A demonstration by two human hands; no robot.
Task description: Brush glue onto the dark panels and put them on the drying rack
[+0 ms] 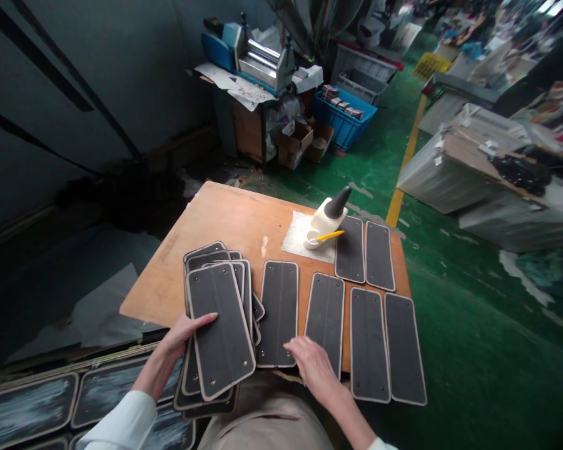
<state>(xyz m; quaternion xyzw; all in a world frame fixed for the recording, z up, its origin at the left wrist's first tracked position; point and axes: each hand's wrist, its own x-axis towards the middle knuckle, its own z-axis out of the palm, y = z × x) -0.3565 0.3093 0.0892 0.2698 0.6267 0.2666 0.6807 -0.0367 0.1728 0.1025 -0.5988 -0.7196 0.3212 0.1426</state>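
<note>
My left hand (pixel 185 340) grips a fanned stack of dark grey rectangular panels (pixel 220 331) with pale rims and small metal eyelets, its thumb lying across the top one. The stack is over the table's near left edge. My right hand (pixel 314 365) has its fingers curled together at the lower right corner of a single panel (pixel 279 312) lying on the table; its thumb is hidden. To the right, another panel (pixel 326 319) and several similar ones lie spaced out, some jutting past the near edge.
On the wooden table (pixel 229 219), a white bottle with a black cone tip (pixel 328 215) and a small cup (pixel 312 240) with a yellow-handled brush (pixel 331 236) stand on a pale sheet. Panels with whitish smears (pixel 28 406) lie at lower left. Behind are a roller machine (pixel 263 62) and blue crate (pixel 344 122).
</note>
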